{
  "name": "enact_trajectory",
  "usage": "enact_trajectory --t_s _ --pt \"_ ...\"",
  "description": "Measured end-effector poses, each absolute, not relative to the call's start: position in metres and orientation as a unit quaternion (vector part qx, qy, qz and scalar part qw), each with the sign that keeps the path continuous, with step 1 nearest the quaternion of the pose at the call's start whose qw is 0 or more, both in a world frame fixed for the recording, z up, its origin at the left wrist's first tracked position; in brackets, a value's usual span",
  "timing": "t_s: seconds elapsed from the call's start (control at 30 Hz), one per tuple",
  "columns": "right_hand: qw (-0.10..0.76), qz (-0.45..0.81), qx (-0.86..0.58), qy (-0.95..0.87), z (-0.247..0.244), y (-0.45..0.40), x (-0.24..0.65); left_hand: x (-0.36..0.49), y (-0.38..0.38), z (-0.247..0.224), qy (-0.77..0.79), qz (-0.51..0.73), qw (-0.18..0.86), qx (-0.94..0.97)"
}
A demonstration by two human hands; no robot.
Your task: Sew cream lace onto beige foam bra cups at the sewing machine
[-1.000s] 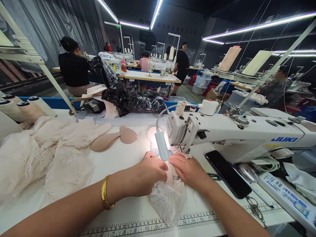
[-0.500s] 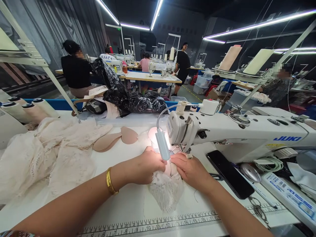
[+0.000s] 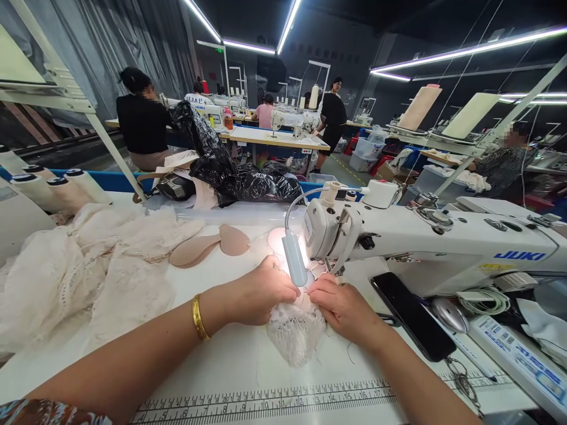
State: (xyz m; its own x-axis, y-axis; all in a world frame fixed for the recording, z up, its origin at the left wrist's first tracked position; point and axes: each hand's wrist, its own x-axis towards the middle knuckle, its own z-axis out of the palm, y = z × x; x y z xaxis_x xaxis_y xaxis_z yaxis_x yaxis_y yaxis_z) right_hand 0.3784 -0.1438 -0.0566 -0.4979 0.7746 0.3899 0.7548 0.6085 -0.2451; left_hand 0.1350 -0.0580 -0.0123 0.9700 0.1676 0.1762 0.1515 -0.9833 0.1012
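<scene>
Under the lit needle area of a white sewing machine (image 3: 425,233), a piece of pale lace fabric (image 3: 296,335) hangs toward me over the table. My left hand (image 3: 268,290) is closed on the left edge of this fabric, fingers bent and pinching. On its right edge, my right hand (image 3: 341,302) also pinches the cloth, close by the presser foot. A small grey lamp (image 3: 293,260) on a bendy neck partly hides the fabric between my hands. The needle itself is too bright and covered to make out.
Left lies a heap of cream lace (image 3: 128,265), with beige cup-shaped pads (image 3: 195,250) beside it. A black phone (image 3: 411,316), a scissor handle, a pen and a white box (image 3: 522,354) lie right. A printed ruler (image 3: 266,404) runs along the front. Black plastic bag (image 3: 266,184) behind.
The lace between my hands has been drawn slightly away from me, toward the machine. My right hand's fingers have curled in from a flatter pose. The whole view has shifted a little.
</scene>
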Motion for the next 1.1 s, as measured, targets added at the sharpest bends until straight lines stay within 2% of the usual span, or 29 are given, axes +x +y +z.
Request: enact_trajectory --t_s 0.23,0.33,0.57,0.93,1.1 --pt "0.228 -0.022 -0.494 -0.839 -0.058 -0.144 0.385 0.135 -0.049 -0.013 0.097 0.111 0.064 0.987" --pt "0.252 -0.05 -0.51 -0.821 -0.053 -0.144 0.387 0.136 -0.044 -0.017 0.103 0.121 0.062 0.985" --pt "0.299 -0.024 -0.52 -0.8 -0.046 -0.141 0.385 0.136 -0.042 -0.021 0.109 0.126 0.061 0.984" --pt "0.293 -0.045 -0.501 -0.813 -0.051 -0.147 0.381 0.131 -0.045 -0.017 0.097 0.113 0.085 0.985" --pt "0.283 0.023 -0.424 -0.86 -0.046 -0.151 0.374 0.13 -0.058 -0.014 0.189 0.078 0.033 0.978"
